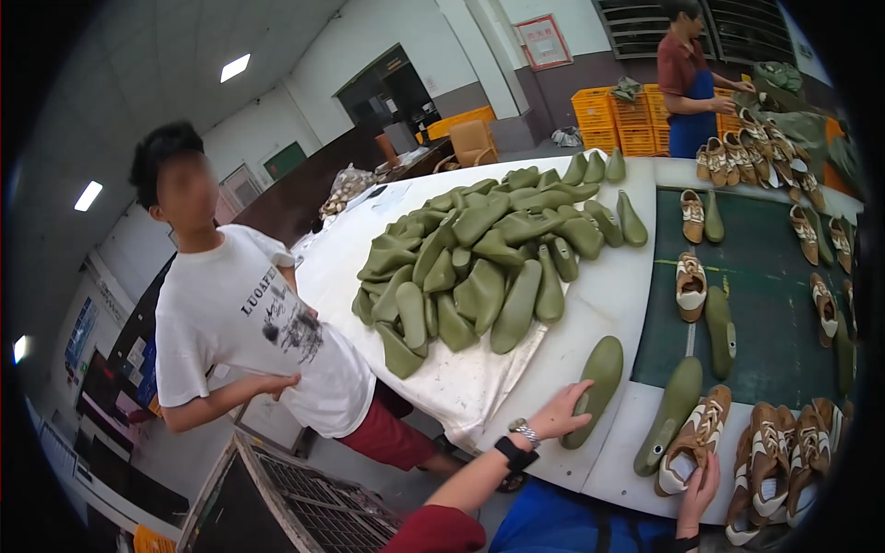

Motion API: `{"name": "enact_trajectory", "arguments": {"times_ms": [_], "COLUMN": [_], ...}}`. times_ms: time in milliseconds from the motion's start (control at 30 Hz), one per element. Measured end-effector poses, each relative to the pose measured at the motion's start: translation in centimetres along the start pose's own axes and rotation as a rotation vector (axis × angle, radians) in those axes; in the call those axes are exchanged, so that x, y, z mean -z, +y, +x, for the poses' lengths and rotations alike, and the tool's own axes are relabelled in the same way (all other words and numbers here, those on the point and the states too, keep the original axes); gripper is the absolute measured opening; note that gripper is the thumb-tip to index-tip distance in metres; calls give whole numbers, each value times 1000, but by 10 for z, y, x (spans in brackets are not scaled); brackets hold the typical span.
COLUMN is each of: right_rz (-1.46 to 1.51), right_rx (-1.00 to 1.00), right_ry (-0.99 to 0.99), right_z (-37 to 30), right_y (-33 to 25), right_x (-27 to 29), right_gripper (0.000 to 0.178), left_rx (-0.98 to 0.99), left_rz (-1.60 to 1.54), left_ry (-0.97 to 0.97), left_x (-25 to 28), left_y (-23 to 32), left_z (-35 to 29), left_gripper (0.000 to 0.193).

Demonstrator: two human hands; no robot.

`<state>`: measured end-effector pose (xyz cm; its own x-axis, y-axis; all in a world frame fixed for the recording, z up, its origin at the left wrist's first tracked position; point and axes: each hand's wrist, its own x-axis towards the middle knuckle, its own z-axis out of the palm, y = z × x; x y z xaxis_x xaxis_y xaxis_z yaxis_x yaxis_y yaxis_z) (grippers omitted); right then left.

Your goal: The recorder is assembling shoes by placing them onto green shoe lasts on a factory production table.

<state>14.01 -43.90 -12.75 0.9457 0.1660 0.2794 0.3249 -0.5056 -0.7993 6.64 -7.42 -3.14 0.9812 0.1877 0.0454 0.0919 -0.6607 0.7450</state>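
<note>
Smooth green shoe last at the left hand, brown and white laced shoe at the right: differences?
The smooth green shoe last is one plain colour; the brown and white laced shoe is patterned. The last touches the left hand; the shoe, the right hand. Both are foot shaped.

The last (601, 382), smooth and olive green, lies at a slant on the white desk (604, 461), its upper end toward one o'clock. At its four o'clock sits the tan, white-striped shoe (705, 426), toe toward one, pale-lined opening showing.
</note>
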Motion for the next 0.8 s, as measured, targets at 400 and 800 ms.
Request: {"name": "enact_trajectory", "arguments": {"times_ms": [400,800], "right_rz": [35,10], "right_rx": [-10,40], "right_ry": [16,51], "right_z": [1,4], "right_y": [-2,-25], "right_x": [0,2], "right_gripper": [38,37], "left_rx": [98,1], "left_rz": [-145,-209], "left_ry": [380,328], "left_x": [-59,-55], "left_y": [9,12], "left_z": [1,1], "left_gripper": [57,49]}}
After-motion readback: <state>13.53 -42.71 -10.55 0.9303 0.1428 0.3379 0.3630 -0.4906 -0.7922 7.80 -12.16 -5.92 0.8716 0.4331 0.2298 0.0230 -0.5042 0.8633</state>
